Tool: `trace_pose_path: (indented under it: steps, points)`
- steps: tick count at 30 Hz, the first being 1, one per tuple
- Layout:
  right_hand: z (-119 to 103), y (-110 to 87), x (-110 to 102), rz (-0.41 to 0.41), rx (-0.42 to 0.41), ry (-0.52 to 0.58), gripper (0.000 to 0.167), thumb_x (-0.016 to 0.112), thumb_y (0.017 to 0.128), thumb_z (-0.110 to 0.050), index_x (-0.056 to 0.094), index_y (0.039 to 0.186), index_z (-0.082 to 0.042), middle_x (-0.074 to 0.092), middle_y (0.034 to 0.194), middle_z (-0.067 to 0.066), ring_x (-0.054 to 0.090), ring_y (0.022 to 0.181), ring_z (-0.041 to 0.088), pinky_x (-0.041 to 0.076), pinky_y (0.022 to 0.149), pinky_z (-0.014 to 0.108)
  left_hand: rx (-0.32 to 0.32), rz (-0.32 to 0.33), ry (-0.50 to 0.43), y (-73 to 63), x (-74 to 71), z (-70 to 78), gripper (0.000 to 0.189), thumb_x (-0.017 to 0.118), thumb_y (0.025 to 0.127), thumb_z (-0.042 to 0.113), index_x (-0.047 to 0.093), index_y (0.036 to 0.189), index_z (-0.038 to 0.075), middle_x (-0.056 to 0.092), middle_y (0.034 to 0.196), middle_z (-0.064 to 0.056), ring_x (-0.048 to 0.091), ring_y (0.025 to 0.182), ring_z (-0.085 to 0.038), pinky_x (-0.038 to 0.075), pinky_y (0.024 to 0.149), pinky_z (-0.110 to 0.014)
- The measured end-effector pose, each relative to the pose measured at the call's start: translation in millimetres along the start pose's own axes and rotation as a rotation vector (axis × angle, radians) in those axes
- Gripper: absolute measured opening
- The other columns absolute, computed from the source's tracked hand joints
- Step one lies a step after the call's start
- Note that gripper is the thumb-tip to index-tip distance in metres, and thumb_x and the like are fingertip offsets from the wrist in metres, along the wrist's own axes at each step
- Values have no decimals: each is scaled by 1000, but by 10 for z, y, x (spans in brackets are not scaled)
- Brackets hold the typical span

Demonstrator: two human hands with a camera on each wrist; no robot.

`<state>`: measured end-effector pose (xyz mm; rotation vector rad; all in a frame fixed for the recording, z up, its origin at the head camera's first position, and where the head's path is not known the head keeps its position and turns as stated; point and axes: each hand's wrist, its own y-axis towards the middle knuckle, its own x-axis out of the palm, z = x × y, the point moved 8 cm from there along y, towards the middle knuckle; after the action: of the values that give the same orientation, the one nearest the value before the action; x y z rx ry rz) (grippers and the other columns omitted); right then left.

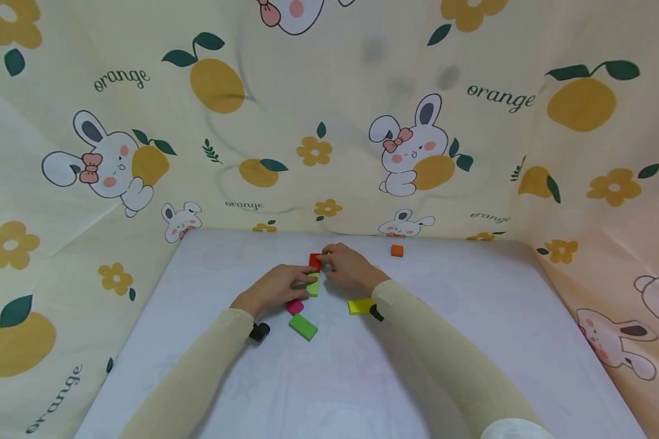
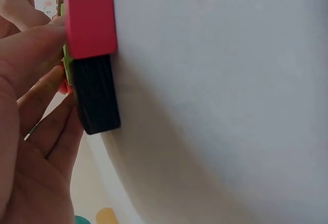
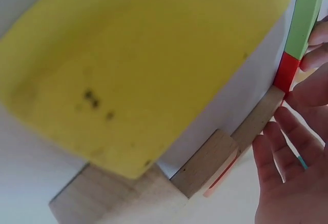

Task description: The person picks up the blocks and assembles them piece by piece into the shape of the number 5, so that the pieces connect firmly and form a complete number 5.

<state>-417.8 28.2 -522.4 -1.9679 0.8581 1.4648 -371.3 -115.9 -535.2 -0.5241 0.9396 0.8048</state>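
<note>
In the head view my left hand [image 1: 274, 285] reaches in from the left, thumb and fingertips at a light green block [image 1: 313, 285]. A red block [image 1: 314, 261] stands against its far end. My right hand [image 1: 350, 266] lies just right of the red block; in the right wrist view its fingertips are at a plain wooden block [image 3: 259, 116] that adjoins the red one at an angle. Under the left hand sits a pink-red block [image 2: 92, 19], end to end with a black block [image 2: 97, 96]. The hands partly hide the row.
A green block [image 1: 304, 327] lies nearer me. The yellow block [image 1: 359, 306] is by my right wrist, with more wooden blocks [image 3: 205, 162] beyond it. An orange block [image 1: 397, 250] sits at the far right. A patterned cloth [image 1: 318, 183] rises behind the white table [image 1: 329, 390].
</note>
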Motion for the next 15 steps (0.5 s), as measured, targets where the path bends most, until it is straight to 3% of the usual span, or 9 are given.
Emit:
trace_pose_path:
  steps: [15]
  points:
    - [22,-9,8,27,23,50,46,65,106,-20,65,152,-12,59,151,4,49,140,22,41,120,39,-9,-10,14,14,-25,38,47,80,101,28,72,146,20,53,163,3,48,149,-25,42,119,-46]
